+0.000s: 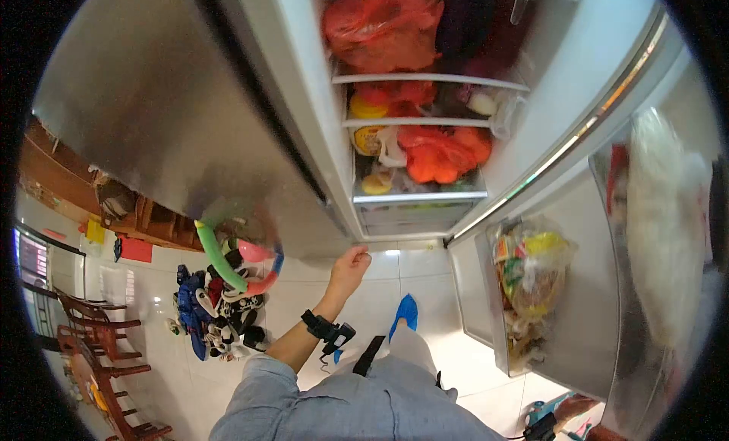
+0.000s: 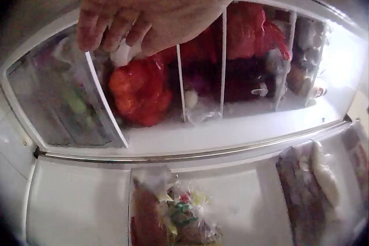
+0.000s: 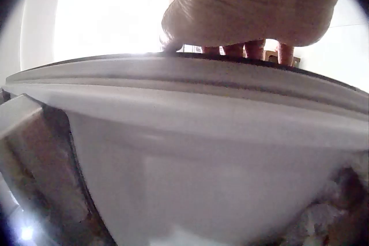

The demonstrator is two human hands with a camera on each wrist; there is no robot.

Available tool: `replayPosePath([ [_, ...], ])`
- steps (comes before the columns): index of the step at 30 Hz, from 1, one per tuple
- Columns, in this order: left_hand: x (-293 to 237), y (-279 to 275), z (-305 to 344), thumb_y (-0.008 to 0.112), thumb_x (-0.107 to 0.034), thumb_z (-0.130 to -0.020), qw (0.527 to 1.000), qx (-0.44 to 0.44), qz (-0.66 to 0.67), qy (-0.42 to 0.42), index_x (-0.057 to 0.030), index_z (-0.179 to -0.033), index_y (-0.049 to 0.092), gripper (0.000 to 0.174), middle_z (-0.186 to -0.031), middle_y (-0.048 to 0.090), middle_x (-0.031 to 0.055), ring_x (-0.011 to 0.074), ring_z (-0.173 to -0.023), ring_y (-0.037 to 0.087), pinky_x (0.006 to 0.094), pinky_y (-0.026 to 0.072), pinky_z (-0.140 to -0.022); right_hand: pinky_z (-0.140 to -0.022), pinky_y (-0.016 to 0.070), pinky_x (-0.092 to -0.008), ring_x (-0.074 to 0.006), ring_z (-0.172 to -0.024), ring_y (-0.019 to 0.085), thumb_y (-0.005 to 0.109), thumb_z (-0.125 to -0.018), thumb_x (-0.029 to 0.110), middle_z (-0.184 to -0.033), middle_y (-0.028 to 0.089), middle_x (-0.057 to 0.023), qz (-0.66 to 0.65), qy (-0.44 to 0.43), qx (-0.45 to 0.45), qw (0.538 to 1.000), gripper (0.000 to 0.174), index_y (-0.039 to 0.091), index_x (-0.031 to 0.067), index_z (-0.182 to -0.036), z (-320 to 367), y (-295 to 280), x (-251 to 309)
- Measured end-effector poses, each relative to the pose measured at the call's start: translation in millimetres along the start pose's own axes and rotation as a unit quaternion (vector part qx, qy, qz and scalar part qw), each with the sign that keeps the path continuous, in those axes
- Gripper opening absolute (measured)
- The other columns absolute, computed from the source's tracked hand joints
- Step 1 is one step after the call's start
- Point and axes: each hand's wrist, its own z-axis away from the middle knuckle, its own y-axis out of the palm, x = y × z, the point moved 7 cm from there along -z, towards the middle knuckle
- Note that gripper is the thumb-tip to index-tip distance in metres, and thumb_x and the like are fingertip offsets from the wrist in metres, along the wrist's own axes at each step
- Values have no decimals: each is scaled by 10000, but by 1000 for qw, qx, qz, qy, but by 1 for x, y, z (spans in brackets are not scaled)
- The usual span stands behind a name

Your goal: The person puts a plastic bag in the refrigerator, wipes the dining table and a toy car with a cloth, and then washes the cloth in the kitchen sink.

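The refrigerator (image 1: 368, 168) stands open in front of me, its door (image 1: 585, 289) swung out to the right. My left hand (image 1: 351, 274) hangs before the lower drawer with loosely bent fingers and nothing in it. In the left wrist view the left hand (image 2: 155, 9) overlaps the shelves, near a red plastic bag (image 2: 141, 90) of round orange-red items. At the door's outer edge is my right hand (image 1: 577, 407). The right wrist view shows the right hand (image 3: 253, 9) holding the door edge (image 3: 230, 67), fingertips hidden behind it.
Door shelves hold a bag of colourful packets (image 1: 531, 270) and a long pale bag (image 1: 664, 228). On the tiled floor at left lie a pile of shoes (image 1: 220, 312) and a ring of coloured balloons (image 1: 220, 255). Wooden chairs (image 1: 99, 327) stand farther left.
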Motion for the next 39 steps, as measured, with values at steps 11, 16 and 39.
replayPosePath([
  [11,38,-106,132,581,-160,-820,1000,0,21,6,-17,-1035,584,259,-834,618,68,106,-680,555,233,461,-581,-522,403,-355,-218,-592,511,528,-840,197,-692,555,-120,132,-526,157,825,246,574,-3,-706,208,102,156],
  [16,50,-165,176,580,-156,-819,996,-78,32,-3,-24,-1009,591,232,-797,605,36,86,-668,545,220,448,-551,-565,414,-370,-281,-633,552,579,-780,442,-726,570,-104,294,-722,142,610,387,602,56,-767,359,207,252],
  [39,100,-247,293,561,-136,-841,920,-328,205,-65,-61,-1035,581,209,-820,594,-10,75,-718,561,209,459,-578,-685,495,-399,-293,-820,618,456,-873,239,-865,639,-127,390,-742,247,487,225,568,128,-1033,441,563,309],
])
